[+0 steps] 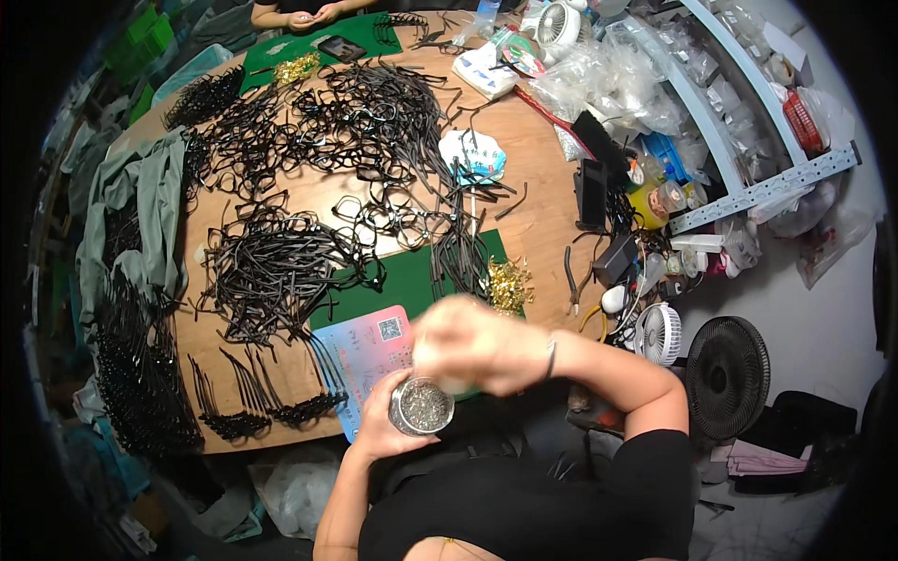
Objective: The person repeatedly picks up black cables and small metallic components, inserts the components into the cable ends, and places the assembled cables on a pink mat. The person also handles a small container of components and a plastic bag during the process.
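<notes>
My left hand is wrapped round a clear round jar full of tiny silvery metal pieces, held near the table's front edge. Just above the jar's mouth is my right hand, smeared by motion; whether its fingers hold anything is hidden. Beneath my hands lies a pink and blue printed sheet, partly over a green mat. A pile of small gold-coloured pieces lies at the mat's right side. Dark glasses temples rest on the mat beside the gold pile.
Heaps of black glasses frames cover the table's left and middle. A white and blue packet lies further back. Across the table, a person's hands are near a phone. Fans and a metal shelf stand right.
</notes>
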Motion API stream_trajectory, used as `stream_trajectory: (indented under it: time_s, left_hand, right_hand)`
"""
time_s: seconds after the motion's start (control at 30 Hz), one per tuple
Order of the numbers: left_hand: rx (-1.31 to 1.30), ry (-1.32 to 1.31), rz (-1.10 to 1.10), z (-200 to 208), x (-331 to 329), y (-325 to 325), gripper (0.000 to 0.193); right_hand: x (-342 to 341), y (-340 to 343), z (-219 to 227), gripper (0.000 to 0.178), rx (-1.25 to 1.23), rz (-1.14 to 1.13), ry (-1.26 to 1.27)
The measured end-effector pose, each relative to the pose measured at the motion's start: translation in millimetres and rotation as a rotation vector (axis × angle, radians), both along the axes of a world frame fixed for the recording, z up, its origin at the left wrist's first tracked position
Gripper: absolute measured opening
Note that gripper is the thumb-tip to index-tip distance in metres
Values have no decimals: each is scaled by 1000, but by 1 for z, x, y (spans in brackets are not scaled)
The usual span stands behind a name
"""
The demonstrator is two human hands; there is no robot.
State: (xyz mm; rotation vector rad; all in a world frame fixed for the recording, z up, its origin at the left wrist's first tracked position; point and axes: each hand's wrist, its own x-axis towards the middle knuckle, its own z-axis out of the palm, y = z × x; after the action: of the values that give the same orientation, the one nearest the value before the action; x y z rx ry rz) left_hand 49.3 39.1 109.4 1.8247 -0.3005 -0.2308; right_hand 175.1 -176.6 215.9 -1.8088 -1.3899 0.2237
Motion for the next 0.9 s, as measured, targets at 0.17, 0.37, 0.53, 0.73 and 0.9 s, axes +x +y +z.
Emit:
stream_trajectory:
  time_s: [0.17,0.37,0.53,0.73,0.9]
  left_hand:
    - [27,-128,64,-2,7,-16,97]
    - [-36,-120,120,-14,17,-35,100]
    - [-264,114,283,-30,9,-35,104]
    - [24,-140,200,-29,30,-37,95]
    - [-25,-174,38,-35,14,-47,87]
  right_hand:
    - [70,-153,-119,68,-601,-1126,-109]
    - [92,-218,-258,89,-785,-1418,226]
    - [54,-189,-209,91,-564,-1424,-133]
    - [-67,-50,-115,110,-212,-422,365]
    - [-99,-30,-149,122,134,-325,707]
